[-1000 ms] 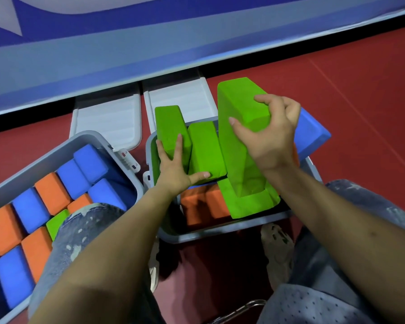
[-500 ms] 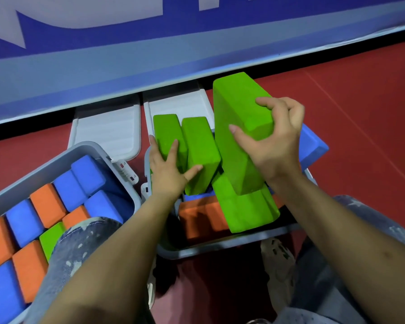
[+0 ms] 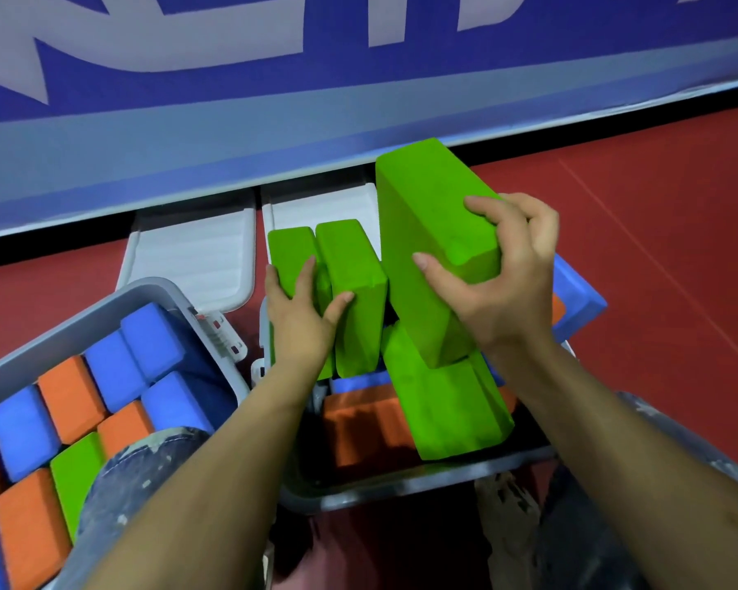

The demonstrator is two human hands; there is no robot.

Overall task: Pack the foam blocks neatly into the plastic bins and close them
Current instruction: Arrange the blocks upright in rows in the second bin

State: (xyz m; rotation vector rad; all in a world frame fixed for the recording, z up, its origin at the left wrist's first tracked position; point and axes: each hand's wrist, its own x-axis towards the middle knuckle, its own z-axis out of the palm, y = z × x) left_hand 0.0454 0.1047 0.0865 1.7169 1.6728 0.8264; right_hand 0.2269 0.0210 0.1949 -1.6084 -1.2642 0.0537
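My right hand (image 3: 508, 274) grips a large green foam block (image 3: 427, 232), tilted on end above the middle grey bin (image 3: 401, 487). My left hand (image 3: 303, 317) rests with straight fingers on two upright green blocks (image 3: 350, 283) at the bin's left side, thumb against the right one. Another green block (image 3: 448, 410) lies slanted over orange blocks (image 3: 358, 423) in the bin. A blue block (image 3: 576, 295) sticks out over the bin's right rim, partly behind my right hand. A second grey bin (image 3: 154, 291) at the left holds blue, orange and green blocks.
Two white lids (image 3: 197, 257) stand open behind the bins against a blue padded wall (image 3: 273, 100). The bins sit on a red floor (image 3: 665, 232). My knees in speckled jeans (image 3: 146, 470) flank the middle bin.
The right hand lifted the big green block higher and more upright. The left hand pushed the two green blocks together and upright at the bin's left side.
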